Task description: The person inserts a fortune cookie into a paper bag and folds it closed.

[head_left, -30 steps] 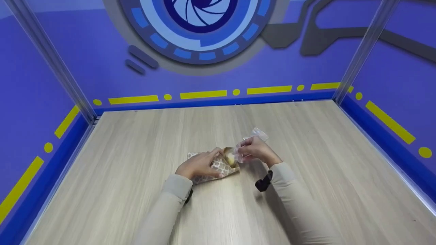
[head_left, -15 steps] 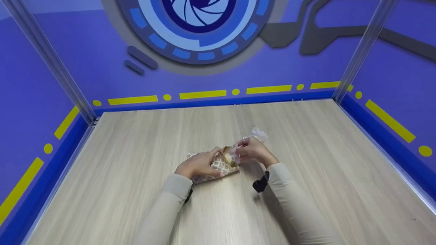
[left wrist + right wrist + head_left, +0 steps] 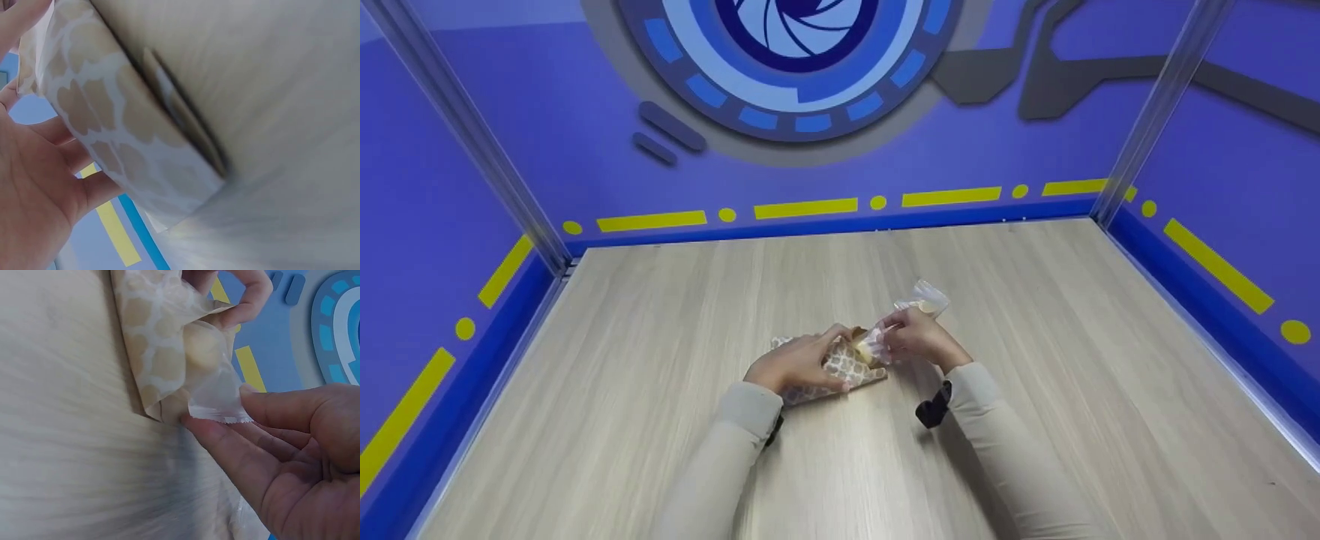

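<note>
A paper bag (image 3: 851, 366) with a tan-and-white patch pattern lies on its side on the table, its mouth facing right. My left hand (image 3: 799, 362) grips it from above, thumb on the near side and fingers on the far side. Inside the mouth sits a clear plastic packet (image 3: 216, 388) holding a rounded, pale yellow piece that looks like food. In the right wrist view, the packet's serrated end sticks out between the thumb and forefinger of my right hand (image 3: 298, 455). Another clear packet (image 3: 930, 298) with something pale inside lies just beyond that hand.
The light wood table (image 3: 660, 315) extends around both hands. Blue-purple panels (image 3: 840, 180) with yellow dashes enclose its back and sides. Metal posts (image 3: 1155, 112) stand at the rear corners.
My right hand has shifted slightly left toward the bag's mouth, its fingers lower on the packet. More of the packet behind it shows. My left hand and the bag have hardly moved.
</note>
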Available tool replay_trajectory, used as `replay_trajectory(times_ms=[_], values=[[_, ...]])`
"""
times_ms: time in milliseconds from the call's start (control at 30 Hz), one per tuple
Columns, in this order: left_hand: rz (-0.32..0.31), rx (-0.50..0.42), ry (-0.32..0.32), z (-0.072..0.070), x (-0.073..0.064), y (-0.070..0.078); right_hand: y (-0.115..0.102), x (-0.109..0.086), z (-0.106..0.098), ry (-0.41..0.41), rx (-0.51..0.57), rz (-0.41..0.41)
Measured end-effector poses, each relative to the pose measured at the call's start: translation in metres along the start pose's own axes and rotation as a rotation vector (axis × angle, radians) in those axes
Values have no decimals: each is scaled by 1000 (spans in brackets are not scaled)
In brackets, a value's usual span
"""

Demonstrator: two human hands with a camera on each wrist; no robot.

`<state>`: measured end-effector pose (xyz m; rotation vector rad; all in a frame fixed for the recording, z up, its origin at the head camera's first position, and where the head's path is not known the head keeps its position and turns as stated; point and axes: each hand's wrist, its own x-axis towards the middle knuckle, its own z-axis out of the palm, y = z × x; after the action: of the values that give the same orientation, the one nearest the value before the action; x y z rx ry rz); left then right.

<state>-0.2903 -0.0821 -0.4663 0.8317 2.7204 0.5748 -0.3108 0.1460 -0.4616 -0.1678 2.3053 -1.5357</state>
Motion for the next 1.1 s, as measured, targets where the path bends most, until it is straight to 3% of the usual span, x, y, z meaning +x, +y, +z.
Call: replay_trajectory(times_ms=[233,533,1100], values=[[18,1,-20,-2,0,1,5,1,5,48,-29,20],[32,-3,-21,-2,2,0,6,2,12,93,60,54],[9,-45,-27,-2,3,0,8,5,18,71,82,24]])
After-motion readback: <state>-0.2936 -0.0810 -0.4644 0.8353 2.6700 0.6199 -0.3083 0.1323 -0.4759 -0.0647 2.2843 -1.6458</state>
